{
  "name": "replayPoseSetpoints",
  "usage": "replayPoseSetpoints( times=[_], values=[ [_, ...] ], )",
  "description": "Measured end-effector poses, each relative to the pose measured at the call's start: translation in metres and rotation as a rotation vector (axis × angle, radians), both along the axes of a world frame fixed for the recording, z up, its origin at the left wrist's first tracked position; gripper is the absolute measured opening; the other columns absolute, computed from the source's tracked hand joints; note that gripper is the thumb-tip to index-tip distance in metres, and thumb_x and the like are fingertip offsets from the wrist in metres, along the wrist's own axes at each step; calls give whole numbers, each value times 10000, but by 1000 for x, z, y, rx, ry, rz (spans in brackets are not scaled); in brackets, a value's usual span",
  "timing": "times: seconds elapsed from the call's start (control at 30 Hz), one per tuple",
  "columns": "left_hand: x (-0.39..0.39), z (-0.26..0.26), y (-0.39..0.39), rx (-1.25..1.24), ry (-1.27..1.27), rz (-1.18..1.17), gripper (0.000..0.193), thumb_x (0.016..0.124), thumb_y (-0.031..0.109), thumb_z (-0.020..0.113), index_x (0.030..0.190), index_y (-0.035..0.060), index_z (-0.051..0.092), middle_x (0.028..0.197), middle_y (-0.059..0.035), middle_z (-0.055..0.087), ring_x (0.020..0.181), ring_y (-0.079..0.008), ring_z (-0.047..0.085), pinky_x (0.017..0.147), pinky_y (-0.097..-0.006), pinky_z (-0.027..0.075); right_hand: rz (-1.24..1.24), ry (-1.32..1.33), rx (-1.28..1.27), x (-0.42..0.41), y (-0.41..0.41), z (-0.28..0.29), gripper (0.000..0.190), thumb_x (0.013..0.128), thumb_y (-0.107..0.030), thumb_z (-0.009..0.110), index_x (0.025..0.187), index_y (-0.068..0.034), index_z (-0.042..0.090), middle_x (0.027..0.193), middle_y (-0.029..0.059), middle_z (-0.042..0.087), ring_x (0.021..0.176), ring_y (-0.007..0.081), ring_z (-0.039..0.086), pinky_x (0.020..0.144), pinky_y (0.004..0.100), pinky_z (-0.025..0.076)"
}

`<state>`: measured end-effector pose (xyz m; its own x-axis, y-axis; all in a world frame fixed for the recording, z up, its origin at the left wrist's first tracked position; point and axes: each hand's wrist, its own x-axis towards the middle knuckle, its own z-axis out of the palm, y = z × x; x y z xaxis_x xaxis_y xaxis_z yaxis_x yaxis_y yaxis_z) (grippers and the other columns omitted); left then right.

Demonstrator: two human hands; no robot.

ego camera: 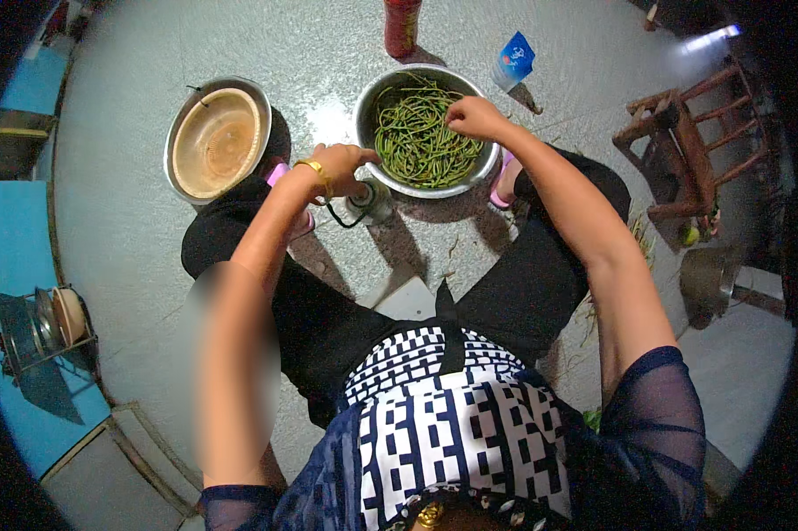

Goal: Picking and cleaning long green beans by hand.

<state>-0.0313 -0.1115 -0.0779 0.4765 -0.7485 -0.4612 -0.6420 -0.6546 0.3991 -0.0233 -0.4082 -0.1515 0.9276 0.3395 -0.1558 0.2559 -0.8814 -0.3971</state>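
Long green beans (pixel 425 136), some darker in places, fill a round metal basin (pixel 427 192) on the floor in front of me. Above its right side is my right hand (pixel 475 119), fingers curled together; whether something small is pinched in them is hidden. My left hand (pixel 342 166), with a gold bracelet at the wrist, hangs beside the basin's left rim. Its index finger points toward the beans, and its lower fingers are at the mouth of a clear jar (pixel 376 207) with a black strap or cord. Their grip on the jar is unclear.
To the left, a tan bowl (pixel 216 143) sits inside a metal basin (pixel 168 162). Beyond the beans stand a red container (pixel 401 30) and a blue-and-white packet (pixel 515 60). A wooden chair (pixel 691 152) and a metal pot (pixel 704 282) are at the right.
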Motion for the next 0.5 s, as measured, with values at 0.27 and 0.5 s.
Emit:
replayPoseSetpoints(
  times=[0.27,0.5],
  values=[
    [51,30,23,-171,-158,107,425,702,148,632,1105,82,514,983,-153,590,912,-302,562,806,-370,446,-210,397,-93,6,-6,-106,197,651,-187,587,824,-134,667,832,118,635,779,273,611,741,364,478],
    [74,59,47,-410,-322,248,412,694,165,642,1081,86,526,946,-132,594,866,-295,564,749,-385,434,-634,390,-53,13,7,-177,210,731,-234,534,829,-93,656,883,168,617,827,330,594,761,402,461]
  ],
)
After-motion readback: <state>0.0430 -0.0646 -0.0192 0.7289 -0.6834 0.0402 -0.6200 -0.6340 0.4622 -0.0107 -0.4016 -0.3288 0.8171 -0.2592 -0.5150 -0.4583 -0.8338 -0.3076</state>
